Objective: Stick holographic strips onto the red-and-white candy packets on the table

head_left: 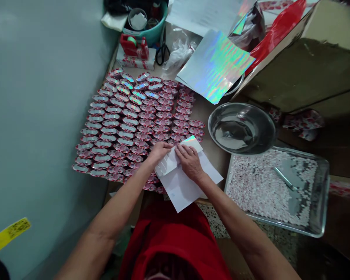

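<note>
In the head view, a white paper sheet [181, 190] lies at a slant over the near right corner of several rows of small packets [113, 120], their narrow oval ends facing up. Part of the sheet is folded over, and a shiny holographic patch shows at its far corner. My left hand [160, 151] pinches the fold's far left edge with closed fingers. Right beside it, my right hand [189, 161] grips the same folded part, fingers bent over the top and thumb hidden. The packets on the left carry silvery strips; those on the right show pink and red ends.
A steel bowl [242, 128] stands to the right. Below it, a metal tray [323, 202] holds many small pale pieces and a metal scoop-like tool [284, 178]. Holographic sheets [216, 64], black scissors [162, 52], a red tape dispenser [134, 47] and a teal basin [153, 35] lie farther back.
</note>
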A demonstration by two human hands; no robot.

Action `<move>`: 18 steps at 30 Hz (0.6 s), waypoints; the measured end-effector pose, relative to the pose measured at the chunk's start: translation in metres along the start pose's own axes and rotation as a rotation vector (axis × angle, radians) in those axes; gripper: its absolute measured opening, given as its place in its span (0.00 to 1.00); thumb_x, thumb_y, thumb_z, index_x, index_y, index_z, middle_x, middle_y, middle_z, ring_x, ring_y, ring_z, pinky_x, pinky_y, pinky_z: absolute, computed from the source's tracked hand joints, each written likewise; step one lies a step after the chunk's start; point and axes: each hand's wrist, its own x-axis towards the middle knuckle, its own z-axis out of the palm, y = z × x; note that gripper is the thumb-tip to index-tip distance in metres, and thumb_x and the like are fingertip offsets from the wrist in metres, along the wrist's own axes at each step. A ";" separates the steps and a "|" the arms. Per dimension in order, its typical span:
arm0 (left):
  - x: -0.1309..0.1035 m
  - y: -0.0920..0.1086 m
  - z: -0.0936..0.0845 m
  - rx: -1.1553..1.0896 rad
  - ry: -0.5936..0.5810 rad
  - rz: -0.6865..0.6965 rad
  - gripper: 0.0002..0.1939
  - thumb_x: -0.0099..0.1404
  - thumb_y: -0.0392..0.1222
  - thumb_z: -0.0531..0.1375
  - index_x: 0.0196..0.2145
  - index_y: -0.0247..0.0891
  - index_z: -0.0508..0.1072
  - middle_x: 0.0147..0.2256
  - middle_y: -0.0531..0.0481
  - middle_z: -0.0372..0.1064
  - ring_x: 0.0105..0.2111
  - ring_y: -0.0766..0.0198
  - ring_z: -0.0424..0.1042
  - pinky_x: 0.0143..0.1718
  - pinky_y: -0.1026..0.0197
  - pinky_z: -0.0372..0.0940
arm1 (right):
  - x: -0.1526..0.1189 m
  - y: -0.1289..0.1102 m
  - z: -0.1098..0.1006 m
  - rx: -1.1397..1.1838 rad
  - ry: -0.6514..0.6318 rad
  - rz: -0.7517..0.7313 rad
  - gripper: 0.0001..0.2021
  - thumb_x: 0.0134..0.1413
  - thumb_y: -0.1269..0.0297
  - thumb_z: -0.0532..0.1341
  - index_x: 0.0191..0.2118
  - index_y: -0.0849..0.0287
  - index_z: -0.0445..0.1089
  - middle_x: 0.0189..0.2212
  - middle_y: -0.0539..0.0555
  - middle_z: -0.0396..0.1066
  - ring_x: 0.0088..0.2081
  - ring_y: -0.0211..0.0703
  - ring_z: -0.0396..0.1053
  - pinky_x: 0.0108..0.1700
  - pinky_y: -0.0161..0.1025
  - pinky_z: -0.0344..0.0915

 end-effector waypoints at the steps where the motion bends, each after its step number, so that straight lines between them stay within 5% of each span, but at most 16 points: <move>1: -0.002 0.000 -0.001 0.003 0.000 0.008 0.13 0.55 0.32 0.64 0.38 0.34 0.86 0.33 0.46 0.83 0.29 0.63 0.76 0.34 0.64 0.69 | -0.003 0.000 -0.001 0.007 0.000 0.002 0.23 0.71 0.72 0.53 0.67 0.57 0.67 0.69 0.58 0.64 0.68 0.56 0.61 0.68 0.54 0.50; 12: -0.009 0.009 -0.010 0.286 -0.050 0.108 0.15 0.57 0.33 0.63 0.40 0.37 0.86 0.39 0.47 0.84 0.37 0.59 0.79 0.42 0.64 0.71 | 0.005 0.000 -0.019 0.006 -0.055 -0.049 0.19 0.70 0.72 0.54 0.60 0.58 0.72 0.66 0.60 0.68 0.67 0.58 0.61 0.65 0.52 0.53; 18: -0.017 0.004 -0.012 0.191 -0.077 0.005 0.16 0.58 0.32 0.61 0.40 0.35 0.86 0.34 0.47 0.83 0.30 0.63 0.77 0.34 0.66 0.69 | 0.000 -0.010 -0.022 0.003 -0.075 -0.117 0.19 0.70 0.74 0.53 0.61 0.61 0.71 0.63 0.61 0.71 0.66 0.55 0.61 0.67 0.52 0.50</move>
